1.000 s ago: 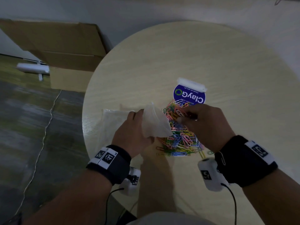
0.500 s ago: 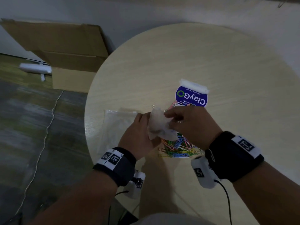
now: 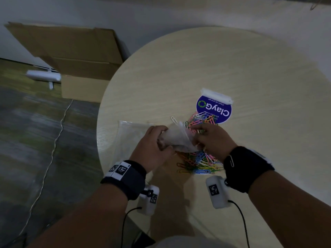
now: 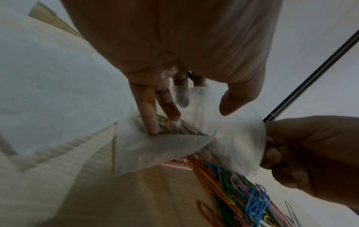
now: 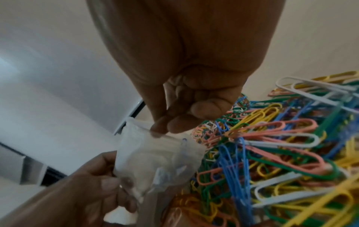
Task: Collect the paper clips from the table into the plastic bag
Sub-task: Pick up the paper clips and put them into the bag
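From the head view, the left hand [image 3: 152,147] grasps a small clear bag [image 3: 176,139] just above the round surface [image 3: 232,68], right beside the heap of coloured clips [image 3: 198,161], probably so each load has little way to travel. The right hand [image 3: 213,140] meets the bag's far edge; more clips lie beyond it, against a blue-labelled pack [image 3: 214,109], and a second flat bag [image 3: 129,140] rests to the left. In the left wrist view, the left fingers [image 4: 149,107] reach into the bag's mouth while the thumb presses outside, which seems meant to keep it open; a few clips show faintly inside. In the right wrist view, the right fingertips [image 5: 174,126] pinch the bag's rim, apparently to spread the opening, with the heap close behind. Nearly all clips are still on the surface.
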### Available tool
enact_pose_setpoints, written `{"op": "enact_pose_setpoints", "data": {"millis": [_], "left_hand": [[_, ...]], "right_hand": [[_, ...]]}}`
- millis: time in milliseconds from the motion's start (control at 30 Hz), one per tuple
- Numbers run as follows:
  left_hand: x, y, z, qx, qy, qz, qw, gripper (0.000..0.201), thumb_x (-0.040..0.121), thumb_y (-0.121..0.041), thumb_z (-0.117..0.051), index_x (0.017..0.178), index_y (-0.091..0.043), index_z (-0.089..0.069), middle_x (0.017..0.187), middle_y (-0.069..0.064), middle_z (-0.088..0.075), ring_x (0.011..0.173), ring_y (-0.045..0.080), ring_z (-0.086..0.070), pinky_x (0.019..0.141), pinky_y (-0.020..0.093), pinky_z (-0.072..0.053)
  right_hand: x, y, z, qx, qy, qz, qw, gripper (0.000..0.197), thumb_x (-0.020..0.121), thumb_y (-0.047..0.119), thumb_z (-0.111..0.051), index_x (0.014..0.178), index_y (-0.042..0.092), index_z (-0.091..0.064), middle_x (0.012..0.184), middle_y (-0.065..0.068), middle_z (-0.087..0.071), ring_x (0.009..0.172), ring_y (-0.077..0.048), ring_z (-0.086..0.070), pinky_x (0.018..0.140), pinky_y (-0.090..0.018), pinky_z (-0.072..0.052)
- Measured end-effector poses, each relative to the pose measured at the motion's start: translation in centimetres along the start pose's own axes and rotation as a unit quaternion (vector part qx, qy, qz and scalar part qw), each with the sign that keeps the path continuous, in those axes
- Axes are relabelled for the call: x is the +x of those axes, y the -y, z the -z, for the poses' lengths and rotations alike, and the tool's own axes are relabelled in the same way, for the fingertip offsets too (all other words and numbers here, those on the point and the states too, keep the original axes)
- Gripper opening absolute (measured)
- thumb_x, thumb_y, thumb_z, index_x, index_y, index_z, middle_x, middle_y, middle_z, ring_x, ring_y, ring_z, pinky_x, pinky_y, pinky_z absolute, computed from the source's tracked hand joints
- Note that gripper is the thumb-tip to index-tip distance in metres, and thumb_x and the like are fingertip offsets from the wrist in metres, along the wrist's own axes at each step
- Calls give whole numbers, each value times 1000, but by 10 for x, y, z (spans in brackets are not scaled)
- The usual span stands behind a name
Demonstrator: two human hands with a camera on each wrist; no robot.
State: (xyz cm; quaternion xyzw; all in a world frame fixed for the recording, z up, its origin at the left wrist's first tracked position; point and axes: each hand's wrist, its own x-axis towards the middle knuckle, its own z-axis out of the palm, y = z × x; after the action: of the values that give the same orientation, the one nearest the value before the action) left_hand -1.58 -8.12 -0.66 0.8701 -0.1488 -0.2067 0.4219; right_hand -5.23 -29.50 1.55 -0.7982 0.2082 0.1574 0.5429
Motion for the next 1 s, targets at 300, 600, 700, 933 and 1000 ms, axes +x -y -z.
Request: {"op": "enact_pose_setpoints", "data": {"millis": [300, 600, 700, 933, 1000], "left_hand": [[-9, -7, 8, -18, -87, -17, 996, 49, 83, -23, -72, 123, -35, -47, 124, -10, -42, 87, 4, -60, 70, 21, -54], [-10, -51, 12, 1, -25, 31, 999, 33, 95, -30, -60, 73, -5, -58, 66, 4, -55, 53, 1, -55, 48, 11, -38], [-8, -50, 23, 35, -31, 54, 997, 30, 90, -21, -54, 64, -7, -47, 61, 6, -46, 53, 15, -43, 55, 29, -35], [-31, -76, 51, 138, -77, 14, 987, 41, 85, -27, -56, 54, -11, -34, 51, 1, -30, 48, 17, -32, 50, 32, -25], [-27, -75, 53, 151, -74, 36, 985, 43, 85, -27, -55, 54, -15, -28, 51, 2, -25, 46, 17, -28, 50, 33, -22]], "right_hand": [[0, 2, -8, -99, -30, 32, 994, 15, 82, 29, -66, 75, 18, -74, 60, 5, -66, 58, -10, -55, 56, -26, -45], [-22, 29, -21, 127, 33, -23, 991, 15, 90, 7, -60, 98, 3, -72, 78, -12, -72, 58, -17, -67, 60, -29, -59], [-22, 23, -16, -56, -46, 32, 997, 13, 87, 23, -63, 92, 18, -74, 74, 2, -72, 64, -13, -66, 69, -35, -58], [-26, 37, -20, -124, -81, 143, 979, 6, 85, 22, -64, 82, 21, -70, 72, 10, -66, 66, -3, -58, 65, -21, -43], [-23, 39, -23, -122, -71, 141, 980, 7, 86, 21, -63, 82, 20, -69, 74, 7, -67, 70, -8, -60, 69, -25, -47]]}}
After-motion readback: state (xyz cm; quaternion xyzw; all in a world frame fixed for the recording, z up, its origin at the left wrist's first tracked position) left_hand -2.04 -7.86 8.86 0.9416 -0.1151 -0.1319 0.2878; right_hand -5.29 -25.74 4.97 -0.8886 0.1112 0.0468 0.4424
